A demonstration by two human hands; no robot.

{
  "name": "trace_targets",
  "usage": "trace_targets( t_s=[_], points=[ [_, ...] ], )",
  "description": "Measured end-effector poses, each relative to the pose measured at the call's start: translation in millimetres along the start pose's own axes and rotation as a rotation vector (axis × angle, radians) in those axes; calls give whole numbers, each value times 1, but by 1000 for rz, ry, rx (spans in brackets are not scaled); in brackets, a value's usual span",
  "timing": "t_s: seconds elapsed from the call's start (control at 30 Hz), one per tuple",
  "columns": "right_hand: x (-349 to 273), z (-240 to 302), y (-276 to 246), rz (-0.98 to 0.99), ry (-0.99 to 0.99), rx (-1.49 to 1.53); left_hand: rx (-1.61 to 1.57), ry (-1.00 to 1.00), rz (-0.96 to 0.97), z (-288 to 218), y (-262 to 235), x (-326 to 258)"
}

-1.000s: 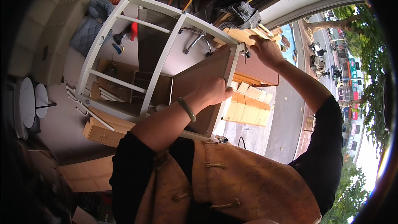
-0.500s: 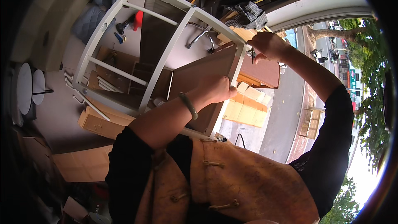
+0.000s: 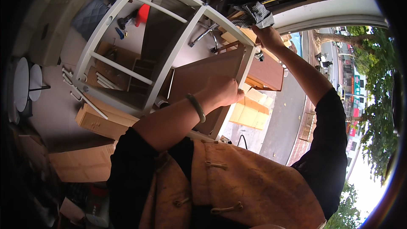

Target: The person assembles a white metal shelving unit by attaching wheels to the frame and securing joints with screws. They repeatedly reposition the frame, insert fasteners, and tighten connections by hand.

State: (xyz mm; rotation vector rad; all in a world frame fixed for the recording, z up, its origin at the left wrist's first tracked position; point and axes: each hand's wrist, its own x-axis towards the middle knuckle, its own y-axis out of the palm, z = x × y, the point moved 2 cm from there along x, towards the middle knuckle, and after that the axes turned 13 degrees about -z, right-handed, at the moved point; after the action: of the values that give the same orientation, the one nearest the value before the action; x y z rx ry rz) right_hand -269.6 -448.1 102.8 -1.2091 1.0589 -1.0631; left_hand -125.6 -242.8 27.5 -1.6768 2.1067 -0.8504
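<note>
A white-framed piece of furniture (image 3: 151,97) with crossbars and brown panels stands tilted before me. My left hand (image 3: 224,91), a bangle at its wrist, is closed around the near part of its right-hand rail (image 3: 232,109). My right hand (image 3: 268,38) is at the far right corner of the frame, in front of a black-and-white checked cloth (image 3: 255,15). Its fingers point away and are mostly hidden, so whether it touches the cloth or holds anything is unclear. A small dark and silvery fitting (image 3: 259,55) shows beside the corner, below that hand.
Cardboard boxes (image 3: 85,161) lie at the lower left, near white metal rods (image 3: 91,106). Round white discs (image 3: 22,82) stand at the far left. A brown cabinet (image 3: 266,74) and yellowish boxes (image 3: 254,108) lie beyond the rail. A street (image 3: 284,118) runs along the right.
My right hand has moved up and away from the fitting at the frame's corner, toward the checked cloth. My left hand keeps its hold on the rail.
</note>
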Motion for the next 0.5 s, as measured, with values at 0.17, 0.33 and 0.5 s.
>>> trace_targets(
  t_s=[0.17, 0.33, 0.5],
  points=[
    [-2, -11, -36, -67, -860, -173, 0, -13, 41, -2, -1, 2],
    [14, -8, -44, -112, -1339, -379, -51, -47, 43, -1, 0, 1],
    [23, -12, -36, -169, -1421, -325, -53, -48, 11, -1, -1, -1]
  ],
)
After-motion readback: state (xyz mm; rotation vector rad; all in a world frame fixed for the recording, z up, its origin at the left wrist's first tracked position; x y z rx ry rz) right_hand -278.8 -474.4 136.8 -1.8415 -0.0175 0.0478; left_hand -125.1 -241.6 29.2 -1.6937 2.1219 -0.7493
